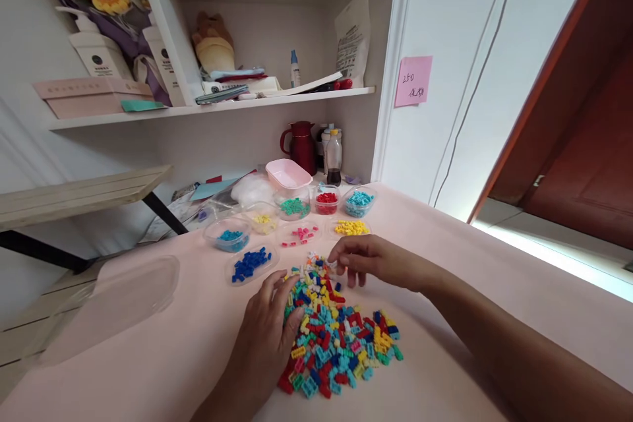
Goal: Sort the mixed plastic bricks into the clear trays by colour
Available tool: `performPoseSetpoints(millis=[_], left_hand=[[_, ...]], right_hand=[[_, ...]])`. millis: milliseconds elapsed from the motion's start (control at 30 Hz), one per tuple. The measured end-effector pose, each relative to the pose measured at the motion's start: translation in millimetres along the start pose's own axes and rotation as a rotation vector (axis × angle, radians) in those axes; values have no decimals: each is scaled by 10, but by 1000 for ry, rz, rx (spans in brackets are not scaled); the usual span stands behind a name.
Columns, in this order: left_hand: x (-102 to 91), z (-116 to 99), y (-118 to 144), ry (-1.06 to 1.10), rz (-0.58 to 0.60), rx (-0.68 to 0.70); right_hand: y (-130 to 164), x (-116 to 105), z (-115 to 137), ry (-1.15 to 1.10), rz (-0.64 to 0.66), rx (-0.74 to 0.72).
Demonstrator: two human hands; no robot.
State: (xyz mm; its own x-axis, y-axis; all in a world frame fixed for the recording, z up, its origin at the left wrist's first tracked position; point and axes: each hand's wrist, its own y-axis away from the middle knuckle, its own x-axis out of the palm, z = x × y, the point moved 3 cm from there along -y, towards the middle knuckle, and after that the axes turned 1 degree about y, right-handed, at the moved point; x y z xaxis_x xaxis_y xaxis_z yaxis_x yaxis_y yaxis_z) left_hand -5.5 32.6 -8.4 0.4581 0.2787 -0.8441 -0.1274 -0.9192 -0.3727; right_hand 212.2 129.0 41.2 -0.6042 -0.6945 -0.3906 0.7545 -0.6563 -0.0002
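Note:
A loose pile of small toy building bricks (341, 343) in many colours lies on the pink tabletop. My left hand (270, 320) rests against the pile's left side, fingers stretched out and thumb apart, touching bricks without gripping any. At the pile's far right edge is my right hand (363, 260), its thumb and forefinger close together and the other fingers curled down. Whether a brick is between those fingertips I cannot make out. Beyond the hands are clear tubs of sorted bricks: dark blue bricks (250, 264), pink bricks (302, 234) and yellow bricks (351, 228).
Farther back stand tubs of blue (230, 237), pale yellow (264, 221), green (295, 206), red (327, 202) and light blue bricks (359, 201). Behind them are a pink basin (289, 173), a red jug (302, 145) and a bottle (333, 157). A clear lid (131, 297) lies left.

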Motion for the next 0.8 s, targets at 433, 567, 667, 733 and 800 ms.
performPoseSetpoints(millis=[433,567,667,733,800], left_hand=[[0,12,6,36,-3,2],[8,13,1,19,18,15],[-1,5,-9,-9,28,14],[-16,-7,-16,-25,30,10],[-30,-21,-22,-40,37,9]], right_hand=[[289,413,161,145,745,243],[192,335,81,102,577,132],[103,263,81,75,386,28],[48,202,84,64,216,-6],[4,129,70,113,40,-17]])
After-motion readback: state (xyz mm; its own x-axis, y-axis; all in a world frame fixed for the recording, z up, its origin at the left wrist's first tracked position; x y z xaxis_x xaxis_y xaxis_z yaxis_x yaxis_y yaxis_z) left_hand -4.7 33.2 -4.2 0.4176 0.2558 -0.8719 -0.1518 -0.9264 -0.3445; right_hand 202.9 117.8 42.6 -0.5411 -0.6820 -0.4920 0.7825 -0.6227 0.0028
